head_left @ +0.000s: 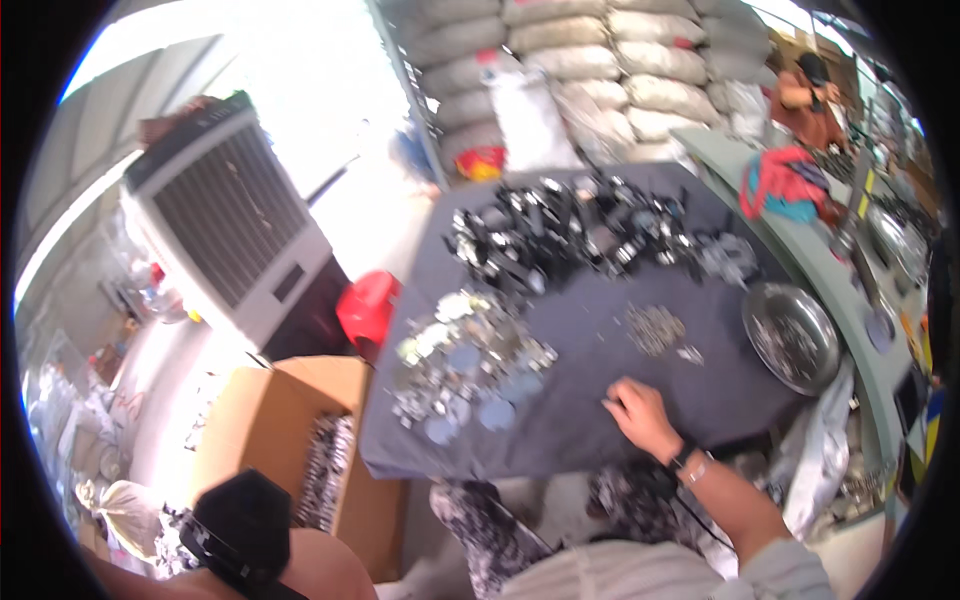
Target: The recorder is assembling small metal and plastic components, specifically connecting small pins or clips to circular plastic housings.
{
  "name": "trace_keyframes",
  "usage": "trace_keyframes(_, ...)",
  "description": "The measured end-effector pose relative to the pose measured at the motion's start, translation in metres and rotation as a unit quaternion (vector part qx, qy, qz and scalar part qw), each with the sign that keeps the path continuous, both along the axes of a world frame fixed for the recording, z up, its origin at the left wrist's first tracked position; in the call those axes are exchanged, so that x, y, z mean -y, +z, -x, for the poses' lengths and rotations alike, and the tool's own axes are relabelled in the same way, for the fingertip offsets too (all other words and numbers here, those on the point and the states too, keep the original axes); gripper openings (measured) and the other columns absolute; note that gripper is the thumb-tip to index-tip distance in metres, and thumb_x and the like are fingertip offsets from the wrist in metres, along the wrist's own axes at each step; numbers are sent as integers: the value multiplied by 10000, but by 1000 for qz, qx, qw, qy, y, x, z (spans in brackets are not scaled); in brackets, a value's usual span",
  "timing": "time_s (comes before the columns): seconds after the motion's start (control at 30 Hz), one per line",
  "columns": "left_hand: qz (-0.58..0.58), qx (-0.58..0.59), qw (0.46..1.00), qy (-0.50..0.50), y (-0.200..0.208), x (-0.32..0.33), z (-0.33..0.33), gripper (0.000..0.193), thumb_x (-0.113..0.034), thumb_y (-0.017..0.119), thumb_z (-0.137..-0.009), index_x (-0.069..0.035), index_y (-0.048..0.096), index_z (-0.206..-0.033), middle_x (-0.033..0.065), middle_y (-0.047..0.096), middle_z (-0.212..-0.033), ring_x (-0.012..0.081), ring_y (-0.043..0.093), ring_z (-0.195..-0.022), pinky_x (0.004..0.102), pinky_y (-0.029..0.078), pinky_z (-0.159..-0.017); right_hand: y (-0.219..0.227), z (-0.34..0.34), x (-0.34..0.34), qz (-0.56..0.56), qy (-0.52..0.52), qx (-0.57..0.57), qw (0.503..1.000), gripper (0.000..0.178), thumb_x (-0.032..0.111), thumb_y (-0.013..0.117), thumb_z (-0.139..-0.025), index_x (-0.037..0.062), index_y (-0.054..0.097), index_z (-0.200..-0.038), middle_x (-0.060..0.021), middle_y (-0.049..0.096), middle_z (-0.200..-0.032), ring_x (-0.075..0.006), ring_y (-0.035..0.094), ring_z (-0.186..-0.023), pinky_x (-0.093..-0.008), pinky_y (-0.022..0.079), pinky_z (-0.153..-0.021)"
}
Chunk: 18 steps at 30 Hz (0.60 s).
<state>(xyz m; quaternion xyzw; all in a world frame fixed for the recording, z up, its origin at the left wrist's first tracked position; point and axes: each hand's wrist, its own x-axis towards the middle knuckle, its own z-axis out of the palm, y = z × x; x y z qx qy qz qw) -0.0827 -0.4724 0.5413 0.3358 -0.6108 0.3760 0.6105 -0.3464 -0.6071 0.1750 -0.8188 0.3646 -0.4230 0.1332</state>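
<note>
My right hand (640, 412) rests on the dark cloth-covered table (590, 440), near its front edge. Its fingers are curled in; anything between them is too small or blurred to make out. Beyond it lies a small heap of fine metal bits (655, 330), with a few pale bits beside it. On the left, flat round discs and silvery pieces (465, 360) form a loose pile. Black strap-like pieces with shiny metal parts (570, 225) are heaped at the back. My left arm (325, 572), wearing a bulky black device (245, 525), reaches out low left; its hand (135, 580) is mostly cut off and dark.
A metal bowl (792, 338) holding small bits sits at the table's right. An open cardboard box (230, 420) of silvery parts stands left, by a red stool (368, 308) and an air cooler (240, 210). Stacked sacks (655, 65) line the back; another person (808, 100) works far right.
</note>
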Motion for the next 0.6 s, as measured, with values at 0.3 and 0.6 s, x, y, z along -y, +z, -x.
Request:
trace_keyframes(0.3,294,111,949,26,129,-86,3,530,-234,559,-847,84,449,-1257,201,574,-1174,291,587,-1017,395,479,-856,-53,26,-22,12,-21,-43,999,165,171,608,-860,44,563,-954,-154,592,-939,-354,574,-897,-434,463,-769)
trace_keyframes(0.6,165,28,984,55,24,-41,-53,603,-280,601,-833,76,435,-1291,198,571,-1180,286,585,-1032,389,475,-857,-10,18,-11,7,-47,11,999,183,88,717,-685,49,539,-698,-138,562,-670,-339,587,-644,-407,470,-607)
